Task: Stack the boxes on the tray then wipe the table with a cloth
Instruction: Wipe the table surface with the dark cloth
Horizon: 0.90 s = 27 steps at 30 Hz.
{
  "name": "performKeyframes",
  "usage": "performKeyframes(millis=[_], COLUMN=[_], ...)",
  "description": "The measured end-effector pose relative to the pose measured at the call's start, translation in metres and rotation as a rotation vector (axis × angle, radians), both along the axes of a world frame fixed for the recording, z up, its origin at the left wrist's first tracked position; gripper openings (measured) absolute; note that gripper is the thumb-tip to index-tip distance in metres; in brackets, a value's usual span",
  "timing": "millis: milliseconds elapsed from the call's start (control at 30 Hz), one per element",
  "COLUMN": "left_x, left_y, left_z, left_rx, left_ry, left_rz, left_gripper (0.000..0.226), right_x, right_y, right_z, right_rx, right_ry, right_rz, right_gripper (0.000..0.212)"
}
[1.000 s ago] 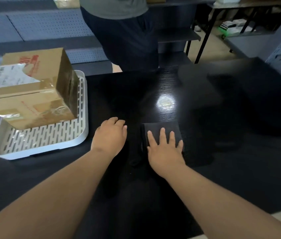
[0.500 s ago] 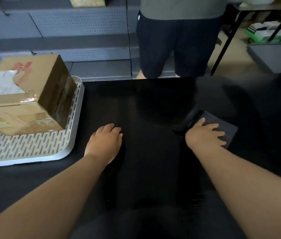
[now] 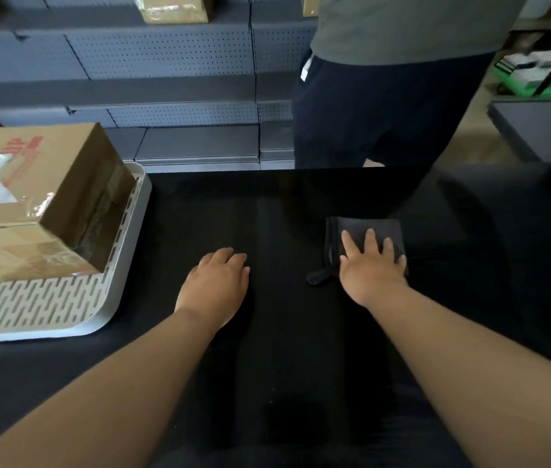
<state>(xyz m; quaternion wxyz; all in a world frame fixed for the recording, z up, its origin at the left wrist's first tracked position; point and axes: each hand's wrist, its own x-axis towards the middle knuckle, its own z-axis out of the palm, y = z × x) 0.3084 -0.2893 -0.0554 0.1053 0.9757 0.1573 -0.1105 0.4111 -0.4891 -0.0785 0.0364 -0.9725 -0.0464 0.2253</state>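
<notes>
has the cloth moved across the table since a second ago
Yes. The cloth under the right hand has slid right, away from the tray; the left hand stays planted on the table.

at your twelve o'clock, past the far edge of the work surface, you have grey pegboard shelving [image 3: 166, 55] running across the back. on its upper shelf, toward eleven o'clock, sits a taped cardboard parcel [image 3: 174, 8], cut off by the top of the view. at one o'clock a bystander [image 3: 392, 79] stands close against the far edge, in a grey-green shirt and dark shorts, seen only from chest to thigh. out at two o'clock you can see a green crate [image 3: 537, 76] on the floor behind thin black legs, its contents too blurred to name.
</notes>
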Motion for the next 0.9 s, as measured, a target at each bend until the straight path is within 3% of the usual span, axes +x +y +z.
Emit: performKeyframes(millis=[67, 200, 367, 700, 900], left_x=[0.005, 0.021, 0.036, 0.059, 0.06], left_y=[-0.002, -0.005, -0.001, 0.001, 0.003], left_z=[0.0, -0.002, -0.003, -0.004, -0.006], left_rx=[0.002, -0.008, -0.005, 0.046, 0.056], left_ry=[-0.006, -0.013, 0.014, 0.281, 0.353], left_rz=[-0.002, 0.005, 0.02, -0.069, -0.097], left_gripper=[0.045, 0.045, 0.047, 0.05, 0.053], right_x=[-0.008, -0.039, 0.004, 0.09, 0.119], right_y=[0.032, 0.071, 0.06, 0.098, 0.093], right_z=[0.008, -0.001, -0.003, -0.001, -0.003], right_rx=[-0.018, -0.053, -0.049, -0.041, 0.018], right_ry=[0.056, 0.112, 0.078, 0.061, 0.031], right_rz=[-0.073, 0.157, 0.205, 0.147, 0.275], right_gripper=[0.067, 0.092, 0.075, 0.073, 0.056])
